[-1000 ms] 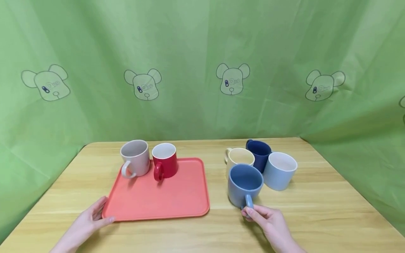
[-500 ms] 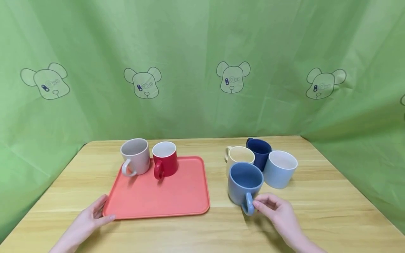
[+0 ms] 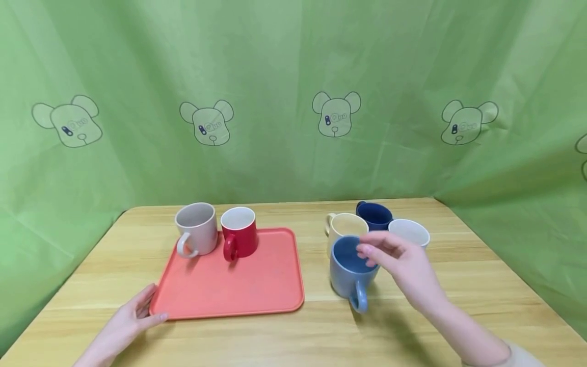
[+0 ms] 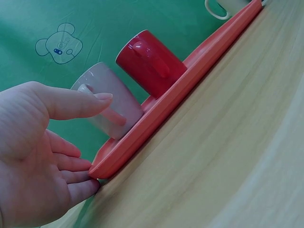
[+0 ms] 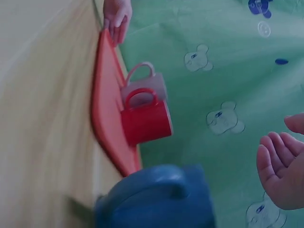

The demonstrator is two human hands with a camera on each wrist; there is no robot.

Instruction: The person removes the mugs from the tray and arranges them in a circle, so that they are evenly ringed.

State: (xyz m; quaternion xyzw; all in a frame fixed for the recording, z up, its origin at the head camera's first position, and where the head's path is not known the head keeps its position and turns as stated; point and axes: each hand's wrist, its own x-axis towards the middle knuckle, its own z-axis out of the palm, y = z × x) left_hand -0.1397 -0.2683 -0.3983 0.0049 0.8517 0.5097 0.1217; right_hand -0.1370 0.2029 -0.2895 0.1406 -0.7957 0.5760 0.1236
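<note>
My left hand (image 3: pixel 126 322) rests at the near left corner of the red tray (image 3: pixel 238 290). Its fingertips touch the tray's edge, and the thumb (image 4: pixel 78 102) stands apart above. A pale grey-pink mug (image 3: pixel 202 234) and a red mug with a white inside (image 3: pixel 244 238) stand upright at the tray's back left. My right hand (image 3: pixel 408 265) hovers over the right side of the grey-blue mug (image 3: pixel 346 278), holding nothing, its fingers loosely bent. That mug stands on the table with its handle toward me. In the right wrist view, the hand (image 5: pixel 287 166) is apart from the blue mug (image 5: pixel 161 202).
Behind the grey-blue mug are a cream mug (image 3: pixel 344 224), a navy mug (image 3: pixel 377 218) and a light blue mug (image 3: pixel 410 232), the last partly hidden by my right hand. A green curtain (image 3: pixel 275 168) hangs behind the wooden table (image 3: pixel 481 285).
My right hand has let go of the grey-blue mug's handle and risen up and away to above its rim. The mugs and the left hand stay put.
</note>
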